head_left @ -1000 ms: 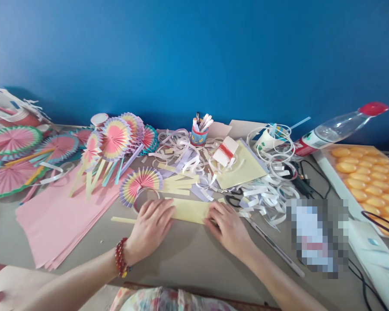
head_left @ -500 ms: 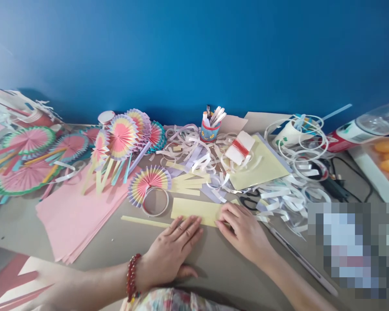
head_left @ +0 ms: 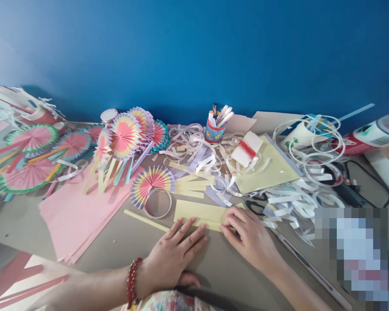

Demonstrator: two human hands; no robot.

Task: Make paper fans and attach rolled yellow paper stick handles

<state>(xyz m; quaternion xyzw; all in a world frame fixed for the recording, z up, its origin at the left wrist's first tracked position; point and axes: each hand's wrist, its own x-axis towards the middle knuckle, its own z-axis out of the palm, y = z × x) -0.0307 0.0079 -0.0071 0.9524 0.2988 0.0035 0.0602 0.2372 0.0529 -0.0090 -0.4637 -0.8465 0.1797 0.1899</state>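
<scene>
A yellow paper rectangle (head_left: 196,211) lies flat in front of me, with a narrow fold along its near edge. My left hand (head_left: 178,250) rests palm down with outstretched fingers, the tips on that near edge. At the paper's right end, my right hand (head_left: 249,235) has its thumb and fingers curled together on the edge. Left of the paper is a thin yellow strip (head_left: 145,220), partly under my left fingertips. Just beyond sit a tape roll (head_left: 158,203) and a pleated paper rosette fan (head_left: 151,183), which the roll overlaps.
Pink paper sheets (head_left: 84,211) and finished fans (head_left: 125,136) spread to the left. Paper scraps (head_left: 291,201), black-handled scissors (head_left: 256,206) and a craft knife (head_left: 307,263) lie rightward. A pen holder (head_left: 215,131), paper cup (head_left: 300,136) and bottle (head_left: 363,138) stand or lie behind.
The whole view has shifted slightly, so things appear a little farther right. Both hands stay at the yellow paper, and the fold along its near edge shows more clearly between them.
</scene>
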